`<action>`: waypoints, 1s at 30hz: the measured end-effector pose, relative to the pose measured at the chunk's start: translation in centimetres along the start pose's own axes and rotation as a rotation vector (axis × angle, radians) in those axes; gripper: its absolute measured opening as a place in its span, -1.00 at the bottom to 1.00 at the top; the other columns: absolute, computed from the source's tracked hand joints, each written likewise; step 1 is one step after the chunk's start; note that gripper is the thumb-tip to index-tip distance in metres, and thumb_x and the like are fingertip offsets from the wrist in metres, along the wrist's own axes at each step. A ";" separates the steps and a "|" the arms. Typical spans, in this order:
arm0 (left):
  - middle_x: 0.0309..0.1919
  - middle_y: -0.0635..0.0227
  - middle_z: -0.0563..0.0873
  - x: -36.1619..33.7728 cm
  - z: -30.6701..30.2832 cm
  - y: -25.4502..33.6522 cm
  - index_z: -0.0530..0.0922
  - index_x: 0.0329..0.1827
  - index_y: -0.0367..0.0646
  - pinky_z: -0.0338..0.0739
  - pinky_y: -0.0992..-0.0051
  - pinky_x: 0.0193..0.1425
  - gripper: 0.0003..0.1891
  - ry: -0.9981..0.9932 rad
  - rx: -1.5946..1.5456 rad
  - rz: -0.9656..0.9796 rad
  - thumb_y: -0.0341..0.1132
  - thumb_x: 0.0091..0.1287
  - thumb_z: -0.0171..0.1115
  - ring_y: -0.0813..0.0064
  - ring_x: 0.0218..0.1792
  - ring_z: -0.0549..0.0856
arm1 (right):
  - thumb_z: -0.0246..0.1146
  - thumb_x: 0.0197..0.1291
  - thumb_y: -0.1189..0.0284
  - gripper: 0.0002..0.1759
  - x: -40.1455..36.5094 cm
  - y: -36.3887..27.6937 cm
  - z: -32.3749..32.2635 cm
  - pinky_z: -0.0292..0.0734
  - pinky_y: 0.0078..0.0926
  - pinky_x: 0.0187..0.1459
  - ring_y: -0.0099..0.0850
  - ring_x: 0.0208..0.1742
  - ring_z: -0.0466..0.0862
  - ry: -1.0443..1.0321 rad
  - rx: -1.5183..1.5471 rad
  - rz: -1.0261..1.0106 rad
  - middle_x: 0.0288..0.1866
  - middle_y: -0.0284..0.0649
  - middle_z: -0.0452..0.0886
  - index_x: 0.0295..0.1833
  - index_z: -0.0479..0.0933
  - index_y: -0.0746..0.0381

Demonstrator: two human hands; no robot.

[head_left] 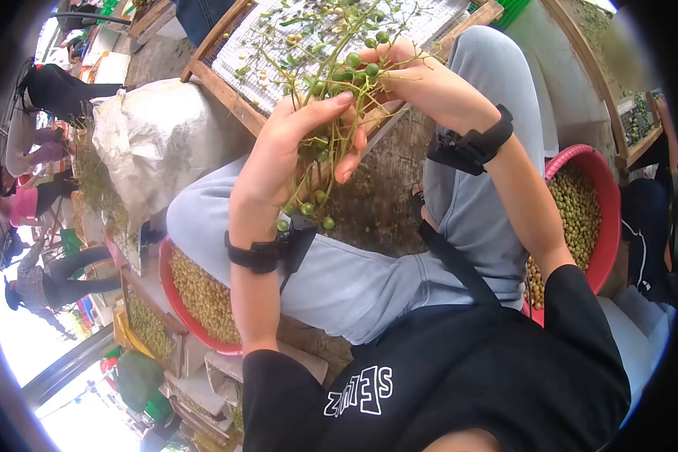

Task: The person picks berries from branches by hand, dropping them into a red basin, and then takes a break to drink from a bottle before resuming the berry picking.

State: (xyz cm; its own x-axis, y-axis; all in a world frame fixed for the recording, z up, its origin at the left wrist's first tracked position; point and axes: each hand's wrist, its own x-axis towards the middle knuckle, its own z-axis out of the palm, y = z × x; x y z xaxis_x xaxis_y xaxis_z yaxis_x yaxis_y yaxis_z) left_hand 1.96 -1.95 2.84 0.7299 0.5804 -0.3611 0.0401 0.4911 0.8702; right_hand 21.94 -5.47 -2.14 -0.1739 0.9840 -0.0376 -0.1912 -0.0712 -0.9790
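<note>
A bunch of thin green stems with small round green berries is held up between my two hands. My left hand is closed around the stems, its thumb lying across them and some berries hanging below the palm. My right hand has its fingers curled at the bunch's upper right side, against stems and berries; its fingertips are partly hidden. Just beyond the hands is a wood-framed mesh tray strewn with loose stems, leaves and berries.
Pink-red tubs of pale green berries stand by my left knee and right thigh. A white sack lies at the left. Several people are in the left background. Another wood-framed tray is at the upper right.
</note>
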 end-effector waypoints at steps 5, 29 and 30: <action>-0.52 0.16 0.63 -0.3 0.6 -0.1 0.52 -0.19 -0.39 0.46 0.49 -0.59 -0.71 0.082 -0.020 -0.027 -0.25 0.46 0.04 0.42 -0.67 0.57 | 0.18 0.37 0.40 -0.66 0.5 0.8 -0.3 0.56 -0.62 -0.18 -0.56 -0.25 0.69 -0.008 0.026 0.001 -0.20 -0.23 0.68 0.13 0.52 0.41; -0.68 0.18 0.46 -1.1 0.9 -1.4 0.42 -0.45 -0.32 0.35 0.48 -0.57 -0.54 0.107 0.127 0.002 -0.09 0.47 -0.14 0.40 -0.70 0.43 | 0.17 0.37 0.37 -0.72 0.5 1.2 -0.3 0.56 -0.58 -0.18 -0.57 -0.31 0.62 -0.260 0.190 -0.138 -0.31 -0.28 0.65 -0.11 0.59 0.42; -0.62 0.14 0.50 -1.2 0.7 -1.4 0.42 -0.37 -0.34 0.39 0.45 -0.57 -0.62 0.097 0.074 0.008 -0.16 0.45 -0.11 0.36 -0.69 0.47 | 0.17 0.37 0.38 -0.72 0.5 1.3 -0.2 0.55 -0.59 -0.21 -0.57 -0.32 0.62 -0.253 0.207 -0.136 -0.32 -0.28 0.65 -0.09 0.59 0.42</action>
State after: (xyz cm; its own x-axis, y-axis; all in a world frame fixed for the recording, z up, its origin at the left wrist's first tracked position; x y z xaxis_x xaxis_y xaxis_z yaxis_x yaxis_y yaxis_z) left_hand 1.52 -3.79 2.24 0.6613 0.6459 -0.3815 0.0876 0.4386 0.8944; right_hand 21.78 -5.04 -3.50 -0.3624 0.9170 0.1664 -0.4161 0.0006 -0.9093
